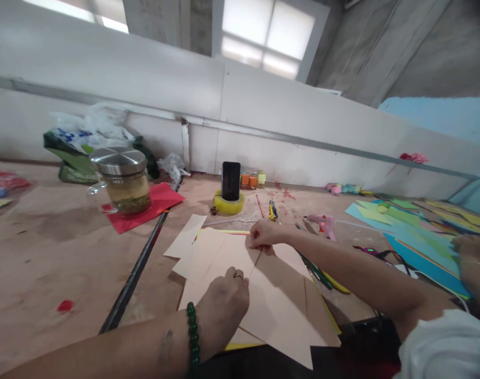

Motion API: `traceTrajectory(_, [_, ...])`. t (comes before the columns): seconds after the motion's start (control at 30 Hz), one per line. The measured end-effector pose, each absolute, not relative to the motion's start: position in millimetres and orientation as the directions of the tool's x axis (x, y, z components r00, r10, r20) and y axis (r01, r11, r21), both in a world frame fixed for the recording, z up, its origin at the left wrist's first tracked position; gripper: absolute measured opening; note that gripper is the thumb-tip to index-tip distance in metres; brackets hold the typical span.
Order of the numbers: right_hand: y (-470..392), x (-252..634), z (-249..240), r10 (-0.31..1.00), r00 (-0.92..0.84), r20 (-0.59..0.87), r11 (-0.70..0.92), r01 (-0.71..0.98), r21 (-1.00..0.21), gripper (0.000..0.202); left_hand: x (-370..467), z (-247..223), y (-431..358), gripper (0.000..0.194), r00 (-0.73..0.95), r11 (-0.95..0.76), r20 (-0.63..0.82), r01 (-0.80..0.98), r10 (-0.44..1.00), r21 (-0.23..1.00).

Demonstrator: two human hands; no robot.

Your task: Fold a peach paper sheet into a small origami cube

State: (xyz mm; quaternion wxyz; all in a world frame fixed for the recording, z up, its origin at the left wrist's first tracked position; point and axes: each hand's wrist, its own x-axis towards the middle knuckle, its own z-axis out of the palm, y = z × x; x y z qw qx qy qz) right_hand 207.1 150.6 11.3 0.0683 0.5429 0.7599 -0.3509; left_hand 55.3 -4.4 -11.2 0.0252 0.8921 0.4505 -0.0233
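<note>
Several pale peach paper sheets (283, 300) lie overlapped on the table before me, with yellow edges showing beneath. My left hand (226, 300), a green bead bracelet at its wrist, rests closed on the sheets; its fingertips are hidden under the curled fingers. Farther up, near the far edge of the paper, my right hand (267, 235) is closed with its fingertips pinched at the sheet. A thin dark line or edge in the paper runs from the right fingertips toward my left hand. A narrow paper piece (186, 235) sticks out at the upper left.
A lidded glass mug of tea (127, 184) stands on red paper (164, 202) at left. A phone (231, 180) leans in a yellow tape roll (228, 205). Behind my right arm lie a utility knife (273, 209) and pink glue gun (324, 223). Another person's hand (477, 263) is beside coloured paper (405, 229).
</note>
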Motion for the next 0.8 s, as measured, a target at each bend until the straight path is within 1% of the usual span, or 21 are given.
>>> traceTrajectory(0.1, [142.4, 206.4, 16.2, 0.814, -0.408, -0.414, 0.223, 0.877, -0.426, 0.025, 57.3, -9.2, -3.8, 0.038, 0.585, -0.590, -0.117, 0.807, 0.803, -0.016])
traceTrajectory(0.23, [129.3, 200.9, 18.4, 0.800, -0.479, -0.361, 0.337, 0.857, -0.391, 0.018, 56.9, -8.9, -2.6, 0.037, 0.591, -0.600, -0.113, 0.797, 0.798, -0.072])
traceTrajectory(0.3, [135.3, 206.6, 24.3, 0.846, -0.472, -0.250, 0.378, 0.860, -0.343, 0.016, 55.4, -9.2, -1.7, 0.034, 0.606, -0.615, -0.110, 0.786, 0.787, -0.068])
traceTrajectory(0.37, [148.5, 219.2, 33.8, 0.889, -0.434, -0.145, 0.374, 0.871, -0.318, 0.022, 53.7, -10.6, -0.3, 0.031, 0.634, -0.639, -0.094, 0.768, 0.768, -0.044])
traceTrajectory(0.47, [161.5, 236.7, 45.5, 0.919, -0.388, -0.074, 0.352, 0.888, -0.297, 0.037, 52.2, -14.8, 1.7, 0.031, 0.667, -0.671, -0.080, 0.742, 0.741, -0.024])
traceTrajectory(0.53, [156.0, 237.3, 44.4, 0.911, -0.404, -0.089, 0.361, 0.882, -0.304, 0.040, 52.3, -17.8, 2.6, 0.030, 0.664, -0.667, -0.079, 0.745, 0.744, -0.025])
traceTrajectory(0.57, [149.6, 233.6, 40.6, 0.886, -0.439, -0.150, 0.379, 0.871, -0.313, 0.040, 52.6, -18.7, 2.9, 0.030, 0.657, -0.660, -0.069, 0.751, 0.751, -0.024])
traceTrajectory(0.63, [135.6, 221.2, 28.3, 0.834, -0.505, -0.223, 0.440, 0.852, -0.282, 0.036, 53.2, -19.0, 3.2, 0.031, 0.646, -0.647, -0.037, 0.763, 0.763, -0.010])
traceTrajectory(0.7, [127.9, 208.8, 14.4, 0.816, -0.522, -0.248, 0.463, 0.847, -0.261, 0.032, 53.7, -16.8, 3.4, 0.032, 0.639, -0.639, -0.034, 0.769, 0.768, 0.013])
traceTrajectory(0.77, [131.6, 203.1, 4.2, 0.801, -0.515, -0.305, 0.418, 0.846, -0.331, 0.024, 53.6, -13.5, 3.6, 0.033, 0.642, -0.642, -0.070, 0.767, 0.764, 0.022])
traceTrajectory(0.8, [137.1, 203.5, 1.2, 0.808, -0.507, -0.301, 0.405, 0.848, -0.342, 0.020, 53.4, -11.9, 3.9, 0.033, 0.647, -0.648, -0.097, 0.761, 0.756, 0.021])
